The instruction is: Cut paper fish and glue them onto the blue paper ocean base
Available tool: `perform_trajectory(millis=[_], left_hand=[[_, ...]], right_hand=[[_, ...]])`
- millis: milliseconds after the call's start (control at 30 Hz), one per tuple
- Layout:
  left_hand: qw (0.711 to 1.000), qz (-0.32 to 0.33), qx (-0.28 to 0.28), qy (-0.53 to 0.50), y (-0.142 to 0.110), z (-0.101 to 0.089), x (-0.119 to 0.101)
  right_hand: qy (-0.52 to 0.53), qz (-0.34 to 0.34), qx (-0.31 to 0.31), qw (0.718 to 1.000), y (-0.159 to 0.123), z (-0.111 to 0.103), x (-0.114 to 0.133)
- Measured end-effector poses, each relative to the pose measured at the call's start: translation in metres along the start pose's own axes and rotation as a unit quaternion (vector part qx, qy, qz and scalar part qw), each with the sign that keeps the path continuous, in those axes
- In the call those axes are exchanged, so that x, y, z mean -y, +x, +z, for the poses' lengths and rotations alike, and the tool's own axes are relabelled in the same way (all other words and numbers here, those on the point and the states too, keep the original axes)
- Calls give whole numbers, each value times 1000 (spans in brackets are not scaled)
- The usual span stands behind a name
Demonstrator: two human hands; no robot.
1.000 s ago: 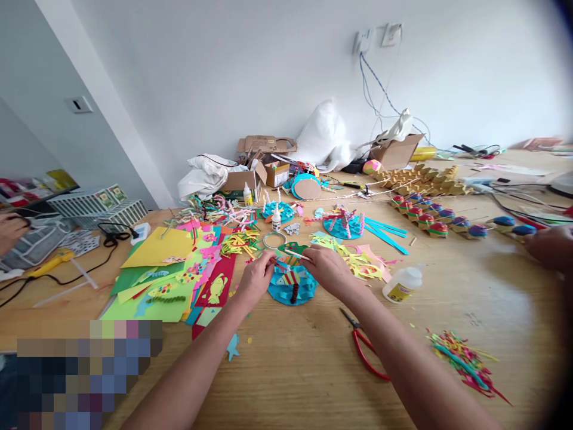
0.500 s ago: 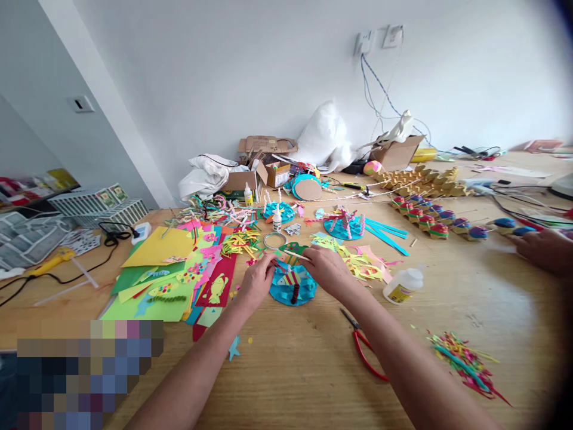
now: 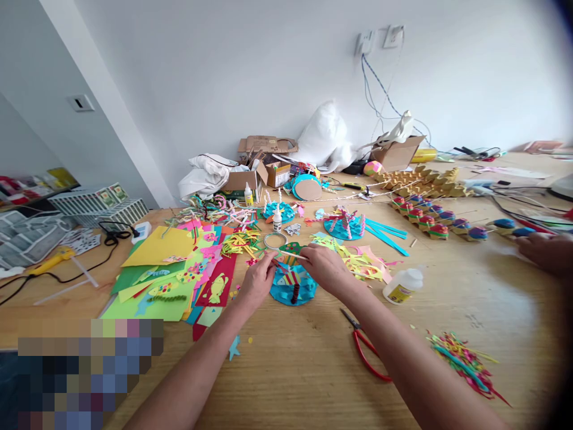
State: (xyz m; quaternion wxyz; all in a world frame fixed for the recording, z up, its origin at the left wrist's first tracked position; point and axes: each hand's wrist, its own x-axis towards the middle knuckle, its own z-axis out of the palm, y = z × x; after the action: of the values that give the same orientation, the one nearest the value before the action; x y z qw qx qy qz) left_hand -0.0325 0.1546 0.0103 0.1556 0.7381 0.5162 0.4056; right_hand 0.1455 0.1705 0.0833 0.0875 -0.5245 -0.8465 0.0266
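My right hand (image 3: 326,267) pinches a thin pale stick (image 3: 292,255) that points left across the top of a round blue paper craft (image 3: 282,292). At the craft's left edge my left hand (image 3: 259,276) is closed, fingertips together near the stick's far end; a bit of dark red shows at them, too small to name. A striped yellow-and-red paper fish (image 3: 290,279) and a dark brown fuzzy stem (image 3: 295,292) are on the craft. Just behind the stick is a green spotted paper piece (image 3: 293,246), partly covered by my right hand.
Red-handled scissors (image 3: 364,346) lie beside my right forearm, with a glue bottle (image 3: 403,285) beyond. Coloured paper sheets (image 3: 156,248) spread at left. A tape roll (image 3: 275,240) and small glue bottle (image 3: 277,220) stand behind the craft. Another person's hand (image 3: 544,251) is at far right.
Both my hands stay over the craft with only slight shifts; the stick lies a little flatter. The other person's hand at the right has moved slightly.
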Motion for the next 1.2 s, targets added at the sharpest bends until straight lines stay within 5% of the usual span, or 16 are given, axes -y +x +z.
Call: perform_trajectory(millis=[800,1200], left_hand=[[1000,-5,-3,-3,1,-3,-6],[1000,-12,-2,1,-1,-9,-11]], right_hand=[[-3,7,18,1000,0,-4,3],[20,16,-24,999,-5,-9,-2]])
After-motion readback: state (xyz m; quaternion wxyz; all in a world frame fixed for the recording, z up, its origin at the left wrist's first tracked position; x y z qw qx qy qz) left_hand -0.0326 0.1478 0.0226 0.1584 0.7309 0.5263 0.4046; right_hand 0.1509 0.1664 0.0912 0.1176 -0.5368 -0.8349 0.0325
